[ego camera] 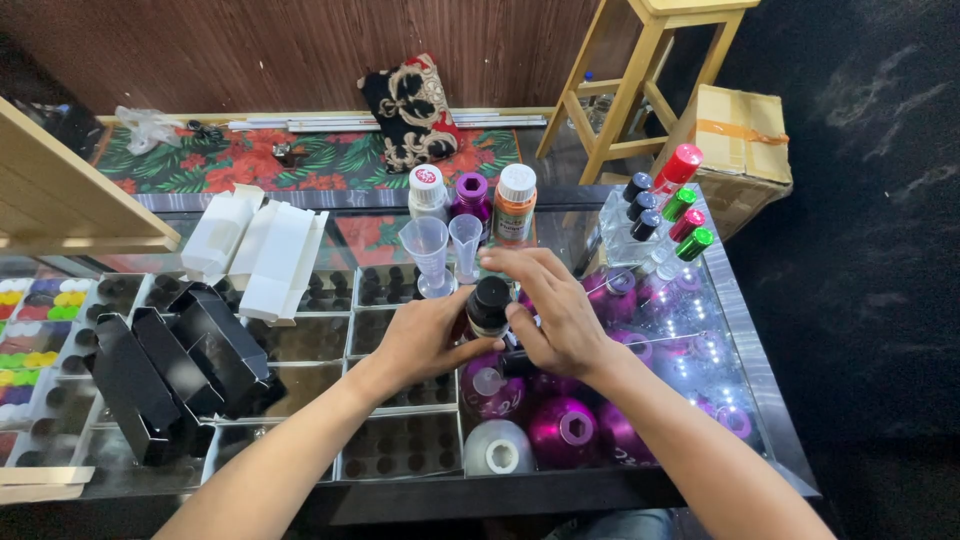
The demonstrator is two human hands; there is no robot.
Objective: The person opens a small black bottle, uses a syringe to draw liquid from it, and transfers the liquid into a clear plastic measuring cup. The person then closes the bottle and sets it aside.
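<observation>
My left hand [425, 335] wraps around the body of a small dark bottle with a black cap [489, 303], held upright above the glass counter [740, 330]. My right hand [553, 305] curls over the same bottle from the right, fingers arched above and beside the cap. Just behind the bottle stand two clear plastic measuring cups [428, 252], one wide and one narrow. Under my hands, seen through the glass, lie round purple bottles [563, 432] and a silver one [497, 448].
Three capped bottles, white, purple and orange [515, 205], stand at the counter's back. A row of small vials with red, green and dark caps [668, 215] is at the right. Black boxes [175, 365] and white open cartons [265, 255] lie left. A wooden stool [650, 75] and cardboard box [745, 140] stand beyond.
</observation>
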